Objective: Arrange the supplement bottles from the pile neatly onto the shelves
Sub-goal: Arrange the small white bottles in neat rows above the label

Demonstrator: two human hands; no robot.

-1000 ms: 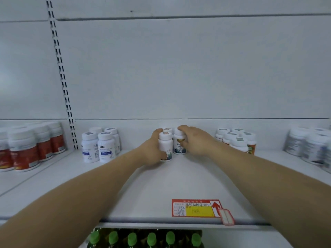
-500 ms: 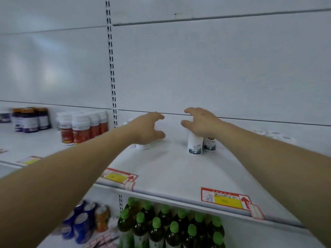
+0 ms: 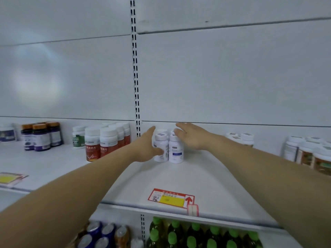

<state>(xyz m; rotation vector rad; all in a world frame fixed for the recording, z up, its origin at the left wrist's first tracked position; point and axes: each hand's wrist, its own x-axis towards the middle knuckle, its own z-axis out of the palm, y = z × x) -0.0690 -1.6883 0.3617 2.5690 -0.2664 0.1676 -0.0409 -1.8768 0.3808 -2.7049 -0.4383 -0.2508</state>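
A small cluster of white supplement bottles with blue labels [image 3: 176,149] stands at the back of the white shelf [image 3: 179,178]. My left hand [image 3: 147,146] lies flat against the cluster's left side, fingers straight, thumb touching the front-left bottle [image 3: 160,143]. My right hand [image 3: 192,136] reaches over the cluster's right side with fingers straight, touching the tops of the bottles there. Neither hand grips a bottle.
Left of the shelf upright [image 3: 136,86] stand red-labelled white bottles [image 3: 100,142] and dark purple bottles [image 3: 40,136]. More white bottles [image 3: 240,137] and orange-labelled jars [image 3: 311,154] stand to the right. A red-yellow price tag [image 3: 172,198] sits on the front edge. Green-capped drink bottles [image 3: 191,233] fill the shelf below.
The view and both hands have shifted left from the earlier bottle group to the blue-labelled cluster. My hands, earlier wrapped round bottles, then lifted open, now press flat against this cluster's sides.
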